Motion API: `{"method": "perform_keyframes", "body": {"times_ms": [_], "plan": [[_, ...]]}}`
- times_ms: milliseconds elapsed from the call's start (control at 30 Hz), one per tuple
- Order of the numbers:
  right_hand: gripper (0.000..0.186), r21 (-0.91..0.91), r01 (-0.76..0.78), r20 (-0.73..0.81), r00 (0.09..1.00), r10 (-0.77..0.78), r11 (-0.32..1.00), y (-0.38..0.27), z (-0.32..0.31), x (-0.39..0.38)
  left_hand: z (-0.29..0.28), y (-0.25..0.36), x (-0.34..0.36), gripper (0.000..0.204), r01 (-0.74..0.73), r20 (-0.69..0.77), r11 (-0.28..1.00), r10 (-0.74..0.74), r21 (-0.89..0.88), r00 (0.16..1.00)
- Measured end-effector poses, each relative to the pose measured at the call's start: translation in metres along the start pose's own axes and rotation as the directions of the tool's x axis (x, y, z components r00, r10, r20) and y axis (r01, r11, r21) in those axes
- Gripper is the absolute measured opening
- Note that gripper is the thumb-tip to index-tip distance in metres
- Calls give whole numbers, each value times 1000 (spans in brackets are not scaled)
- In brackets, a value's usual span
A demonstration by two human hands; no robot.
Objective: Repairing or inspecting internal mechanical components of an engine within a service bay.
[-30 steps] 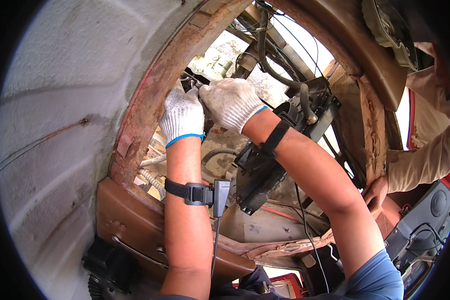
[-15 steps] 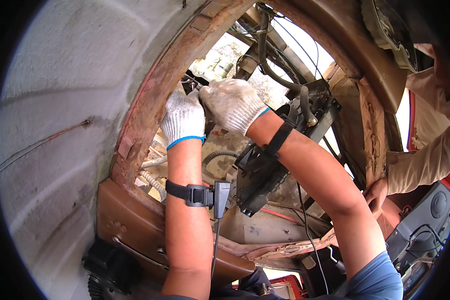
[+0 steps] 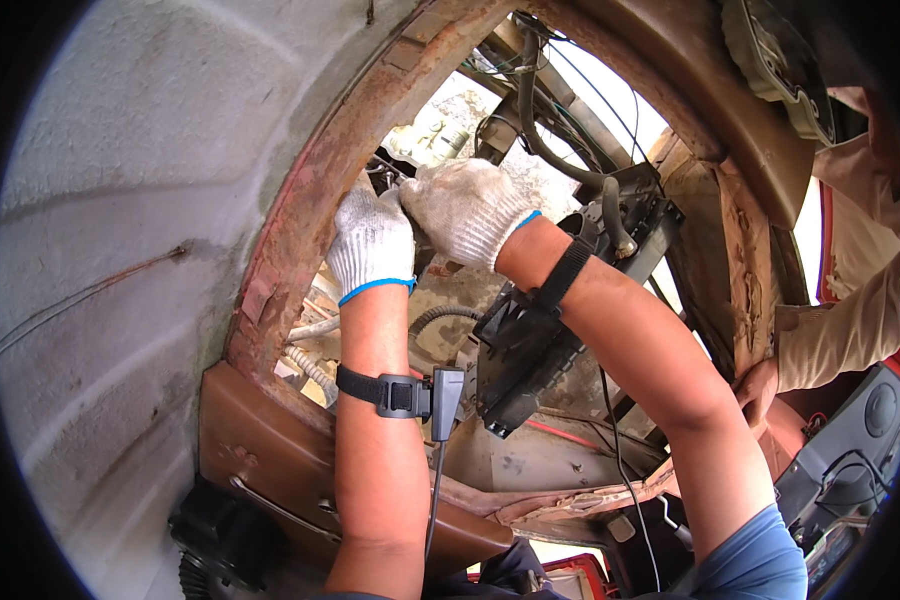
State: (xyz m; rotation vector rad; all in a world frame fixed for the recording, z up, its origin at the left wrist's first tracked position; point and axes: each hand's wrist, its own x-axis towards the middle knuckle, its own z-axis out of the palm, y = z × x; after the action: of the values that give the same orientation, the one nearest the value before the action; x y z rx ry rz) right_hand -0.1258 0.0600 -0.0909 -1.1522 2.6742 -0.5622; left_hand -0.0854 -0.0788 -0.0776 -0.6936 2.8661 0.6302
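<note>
In white knit gloves with blue cuffs, both my hands reach through a rusty metal-framed opening (image 3: 295, 190). My left hand (image 3: 372, 240) is closed, its fingertips at the frame's inner edge and mostly hidden. Right beside it, my right hand (image 3: 467, 205) is curled with its knuckles up, the thumb side meeting the left hand's fingers. Small dark and metallic parts (image 3: 384, 172) show just beyond the fingertips; what the fingers grip is too covered to name. A pale ribbed fitting (image 3: 440, 142) lies beyond the right hand. A black strap circles each forearm.
A black plastic assembly (image 3: 530, 370) and a thick black hose (image 3: 612, 215) lie right of my hands. Thin wires (image 3: 595, 95) cross the far side. Corrugated conduit (image 3: 310, 372) runs below left. A brown panel (image 3: 260, 440) borders the opening. At right, another person's hand (image 3: 758, 388) rests on the frame.
The whole view has shifted very slightly. My hands stay together at the same spot, with only a small shift of the left glove away from the fittings.
</note>
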Motion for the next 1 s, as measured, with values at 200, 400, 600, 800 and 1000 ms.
{"method": "perform_keyframes", "body": {"times_ms": [200, 400, 600, 800, 1000], "plan": [[18, 47, -111, 46, 993, 109, 993, -5, 8, -2, 2, 0, 3, 47, -168, -182, 984, 176, 56, 967], [17, -3, -95, -35, 995, 95, 995, -5, 14, -5, -2, 4, 1, 47, 25, 16, 1000, -25, -12, 1000], [18, -15, -101, -122, 988, 98, 995, -7, 18, -2, -2, 3, 1, 48, 8, 7, 999, -8, 49, 1000], [19, 15, -158, 43, 987, 157, 987, -7, 13, -3, 2, -1, 2, 51, -32, -18, 998, 33, 48, 999], [18, 16, -125, 49, 991, 125, 992, -6, 11, -3, 7, -9, 5, 54, -86, -55, 996, 87, 14, 995]]}}
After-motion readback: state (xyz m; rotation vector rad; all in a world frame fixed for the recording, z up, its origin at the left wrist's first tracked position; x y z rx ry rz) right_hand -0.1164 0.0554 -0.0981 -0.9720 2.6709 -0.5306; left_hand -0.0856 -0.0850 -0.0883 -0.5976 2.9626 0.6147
